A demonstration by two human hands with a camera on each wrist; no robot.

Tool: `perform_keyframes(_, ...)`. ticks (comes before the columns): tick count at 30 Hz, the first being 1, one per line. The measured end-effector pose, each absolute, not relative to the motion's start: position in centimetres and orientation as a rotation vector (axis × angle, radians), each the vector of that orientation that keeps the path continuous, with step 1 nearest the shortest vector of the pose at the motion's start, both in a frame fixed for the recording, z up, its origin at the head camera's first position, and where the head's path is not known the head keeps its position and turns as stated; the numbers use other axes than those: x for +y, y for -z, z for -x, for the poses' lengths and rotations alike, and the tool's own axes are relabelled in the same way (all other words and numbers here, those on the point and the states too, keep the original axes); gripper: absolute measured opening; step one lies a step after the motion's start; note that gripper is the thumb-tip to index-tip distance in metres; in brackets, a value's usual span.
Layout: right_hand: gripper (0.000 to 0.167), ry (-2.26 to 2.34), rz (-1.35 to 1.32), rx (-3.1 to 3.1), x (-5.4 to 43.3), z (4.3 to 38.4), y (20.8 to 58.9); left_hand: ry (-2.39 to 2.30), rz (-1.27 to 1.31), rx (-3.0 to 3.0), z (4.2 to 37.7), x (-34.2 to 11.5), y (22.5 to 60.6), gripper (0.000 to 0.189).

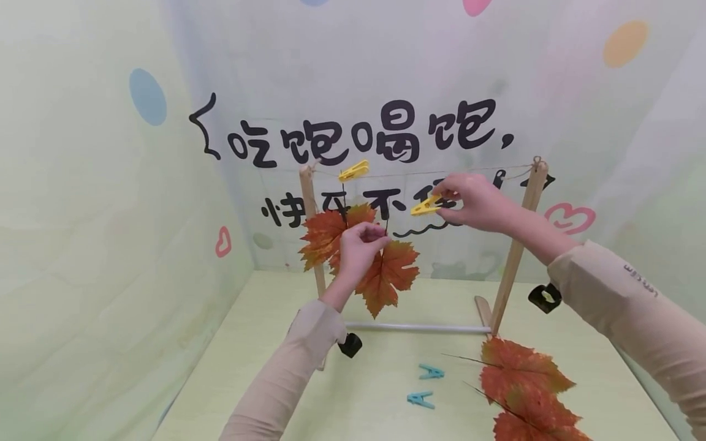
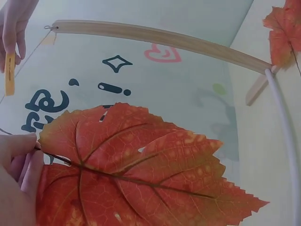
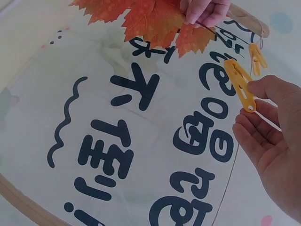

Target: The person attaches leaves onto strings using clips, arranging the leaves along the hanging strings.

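Observation:
My left hand (image 1: 361, 248) pinches the thin dark stem of a red-orange artificial maple leaf (image 1: 388, 275), which hangs below the string (image 1: 408, 174). In the left wrist view that leaf (image 2: 136, 165) spreads out from the fingertips. My right hand (image 1: 477, 202) holds a yellow clothespin (image 1: 426, 206) between thumb and fingers, just under the string and right of the left hand. Another yellow clothespin (image 1: 354, 170) is clipped on the string near its left end, with a second leaf (image 1: 322, 236) hanging from it by the stem, partly behind the left hand.
Two wooden posts (image 1: 518, 257) carry the string, with a white rod (image 1: 419, 328) joining them low down. Two blue clothespins (image 1: 421, 399) lie on the pale table (image 1: 353, 410). Nearer the right edge lie two more leaves (image 1: 524, 370) with long stems. A printed cloth hangs behind.

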State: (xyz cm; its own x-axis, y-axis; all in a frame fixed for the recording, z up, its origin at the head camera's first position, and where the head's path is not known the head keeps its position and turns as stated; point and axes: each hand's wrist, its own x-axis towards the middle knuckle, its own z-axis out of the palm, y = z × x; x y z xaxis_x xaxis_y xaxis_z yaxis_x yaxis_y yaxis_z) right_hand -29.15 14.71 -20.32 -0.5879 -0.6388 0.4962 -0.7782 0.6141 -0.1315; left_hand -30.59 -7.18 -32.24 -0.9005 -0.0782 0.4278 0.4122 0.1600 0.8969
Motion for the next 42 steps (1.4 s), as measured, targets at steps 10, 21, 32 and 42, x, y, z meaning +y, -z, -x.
perform_keyframes(10,0.026,-0.490,-1.101,-2.425,13.4,29.2,18.6,1.835,0.291,-1.947,31.6,-6.8,30.0,0.018)
perform_keyframes(21,0.030,-0.528,-1.047,-2.406,11.5,29.8,17.3,1.836,0.236,-1.880,32.2,-6.4,29.2,0.016)
perform_keyframes(32,0.030,-0.566,-0.947,-2.382,10.2,30.7,16.5,1.815,0.213,-1.856,33.0,-6.4,29.1,0.015)
perform_keyframes(42,0.025,-0.607,-0.894,-2.380,9.7,31.5,16.9,1.809,0.221,-1.863,33.1,-6.1,29.2,0.016)
